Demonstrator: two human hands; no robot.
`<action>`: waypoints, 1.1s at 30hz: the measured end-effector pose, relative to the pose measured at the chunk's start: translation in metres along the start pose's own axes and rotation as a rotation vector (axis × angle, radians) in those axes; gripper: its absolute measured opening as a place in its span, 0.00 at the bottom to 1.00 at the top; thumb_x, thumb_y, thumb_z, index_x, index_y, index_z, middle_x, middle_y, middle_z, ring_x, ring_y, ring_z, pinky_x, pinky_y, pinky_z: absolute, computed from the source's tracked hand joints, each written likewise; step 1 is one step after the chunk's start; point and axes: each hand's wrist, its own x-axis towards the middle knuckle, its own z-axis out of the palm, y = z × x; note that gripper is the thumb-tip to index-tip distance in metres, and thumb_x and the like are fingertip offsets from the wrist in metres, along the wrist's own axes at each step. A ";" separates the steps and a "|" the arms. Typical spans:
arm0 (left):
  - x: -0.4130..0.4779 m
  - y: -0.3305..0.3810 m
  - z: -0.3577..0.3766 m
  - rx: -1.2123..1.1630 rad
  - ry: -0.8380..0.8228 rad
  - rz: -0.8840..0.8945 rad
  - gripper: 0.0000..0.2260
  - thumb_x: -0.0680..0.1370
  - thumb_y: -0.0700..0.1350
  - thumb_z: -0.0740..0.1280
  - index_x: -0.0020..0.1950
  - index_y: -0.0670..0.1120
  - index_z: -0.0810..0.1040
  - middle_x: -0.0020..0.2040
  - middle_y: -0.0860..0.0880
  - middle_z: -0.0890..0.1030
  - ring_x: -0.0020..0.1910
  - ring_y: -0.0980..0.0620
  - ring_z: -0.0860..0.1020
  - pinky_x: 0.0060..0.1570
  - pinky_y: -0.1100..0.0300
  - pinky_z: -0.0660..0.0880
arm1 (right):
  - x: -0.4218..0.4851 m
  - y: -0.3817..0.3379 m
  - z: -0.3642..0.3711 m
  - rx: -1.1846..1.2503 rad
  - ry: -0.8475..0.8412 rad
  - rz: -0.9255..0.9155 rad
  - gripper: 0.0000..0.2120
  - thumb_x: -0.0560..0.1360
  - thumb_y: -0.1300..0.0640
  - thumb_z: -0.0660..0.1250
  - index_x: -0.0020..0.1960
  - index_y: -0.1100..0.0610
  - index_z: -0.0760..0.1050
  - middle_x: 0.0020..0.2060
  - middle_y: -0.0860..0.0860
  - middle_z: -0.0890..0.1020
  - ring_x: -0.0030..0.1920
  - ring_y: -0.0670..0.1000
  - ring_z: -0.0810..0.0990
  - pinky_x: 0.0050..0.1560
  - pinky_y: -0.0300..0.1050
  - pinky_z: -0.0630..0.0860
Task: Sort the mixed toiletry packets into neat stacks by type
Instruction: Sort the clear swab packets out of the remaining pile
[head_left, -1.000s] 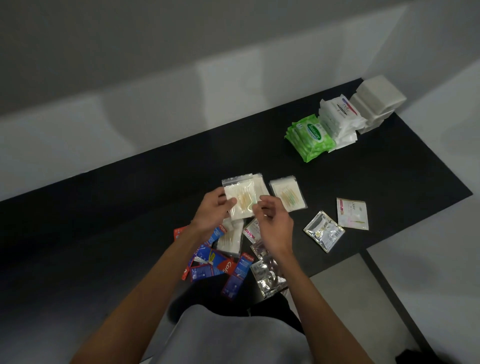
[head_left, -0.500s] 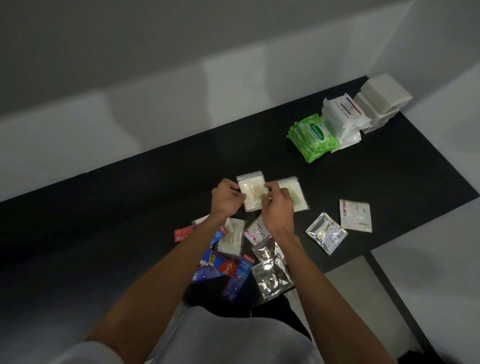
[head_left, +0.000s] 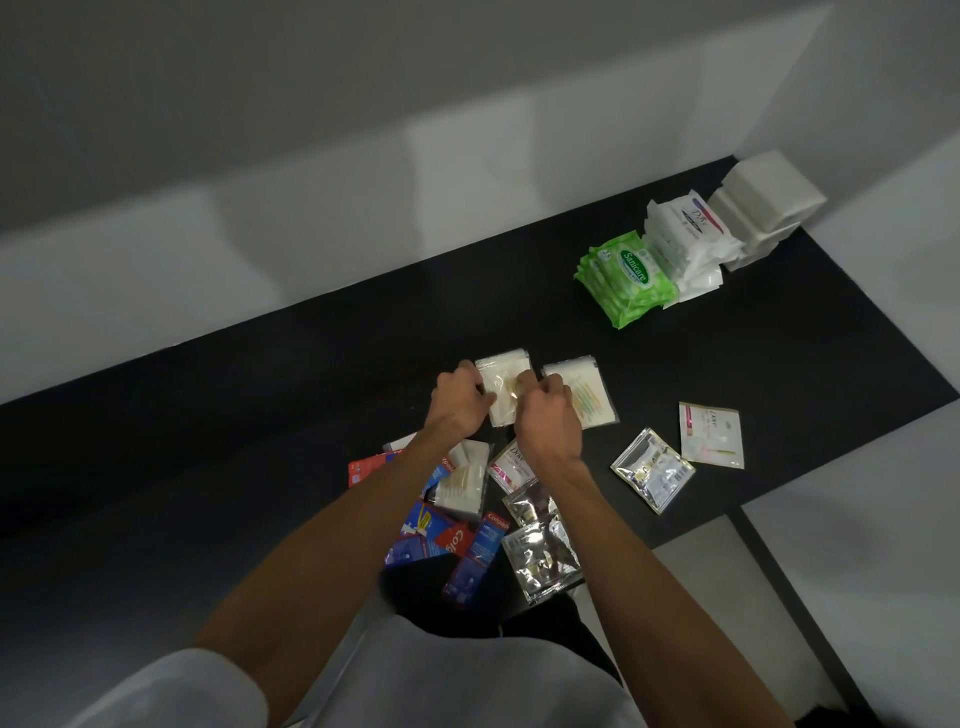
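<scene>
I see the swab bag (head_left: 503, 382), a clear pouch with pale sticks inside, at the middle of the black table (head_left: 260, 415), just above or on its surface; I cannot tell which. My left hand (head_left: 460, 402) pinches its left edge and my right hand (head_left: 548, 421) its right edge, fingers of both curled onto the plastic. Just to the right lies a second clear bag (head_left: 589, 397) holding green and orange sticks. Nearer me is the unsorted pile (head_left: 452, 540) of blue-red boxes, foil and pouches. To the right lie a foil sachet (head_left: 652, 470) and a white sachet (head_left: 710, 435), close to the table's near edge. At the far right corner stand green wipes (head_left: 626, 278), white packets (head_left: 680, 239) and white pads (head_left: 763, 202), with bare tabletop between them and my hands.
</scene>
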 end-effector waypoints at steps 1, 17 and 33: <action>0.001 -0.003 -0.004 -0.002 0.008 0.004 0.12 0.81 0.48 0.72 0.63 0.49 0.76 0.53 0.46 0.83 0.53 0.49 0.83 0.54 0.50 0.82 | -0.001 0.001 -0.001 -0.012 0.018 -0.003 0.18 0.79 0.66 0.67 0.69 0.57 0.74 0.58 0.60 0.78 0.58 0.62 0.79 0.52 0.56 0.81; -0.045 -0.101 -0.070 0.284 -0.156 0.120 0.15 0.80 0.42 0.72 0.66 0.50 0.78 0.58 0.51 0.79 0.54 0.56 0.79 0.56 0.57 0.78 | -0.055 -0.058 0.020 0.153 -0.216 -0.137 0.14 0.85 0.51 0.66 0.67 0.57 0.73 0.57 0.55 0.81 0.55 0.55 0.83 0.52 0.49 0.83; -0.087 -0.078 -0.069 -0.278 0.074 0.028 0.05 0.84 0.46 0.68 0.57 0.47 0.81 0.48 0.50 0.85 0.48 0.55 0.84 0.45 0.66 0.78 | -0.068 -0.050 -0.005 0.577 0.055 -0.055 0.05 0.82 0.56 0.71 0.56 0.49 0.82 0.49 0.45 0.79 0.44 0.41 0.80 0.42 0.32 0.77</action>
